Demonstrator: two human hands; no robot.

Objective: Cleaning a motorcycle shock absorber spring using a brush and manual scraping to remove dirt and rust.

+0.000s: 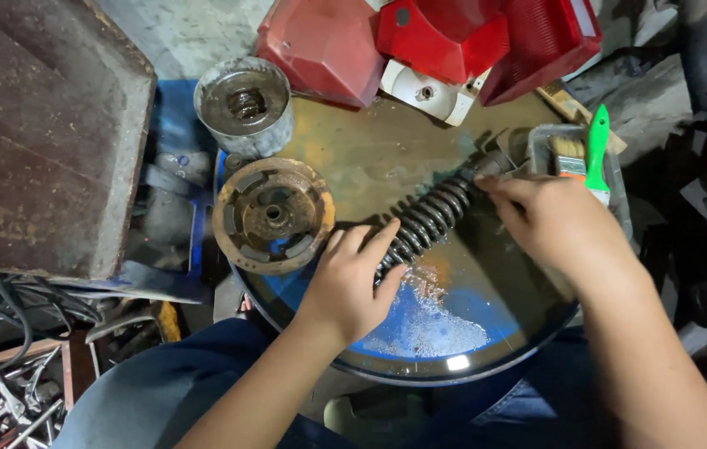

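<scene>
I see a black coil-spring shock absorber (432,214) lying on the round drum top (387,158) that serves as my counter. Its long axis runs on a slant: the lower end points toward my body and to the left, the upper end points away and to the right, toward a clear plastic tub (615,179).

My left hand (353,278) is curled around the lower end of the shock absorber, fingers wrapped over the coils and closed on them. My right hand (557,220) is at the upper end, fingers bent and pinched onto the metal fitting there; I cannot tell how tightly it clamps. The two hands are well apart, one at each end of the spring.

Just left of the shock absorber sits a rusty round brake drum (273,214), near my left hand. Beyond that drum stands a dull metal cylinder (245,104) with a small spring inside. Right of the shock absorber, the tub holds a brush with a green handle (597,150). On the far side of the shock absorber lie red plastic body panels (428,41). Nearer to me than the shock absorber, the drum top shows a wet blue patch (420,320) with pale grit.
</scene>
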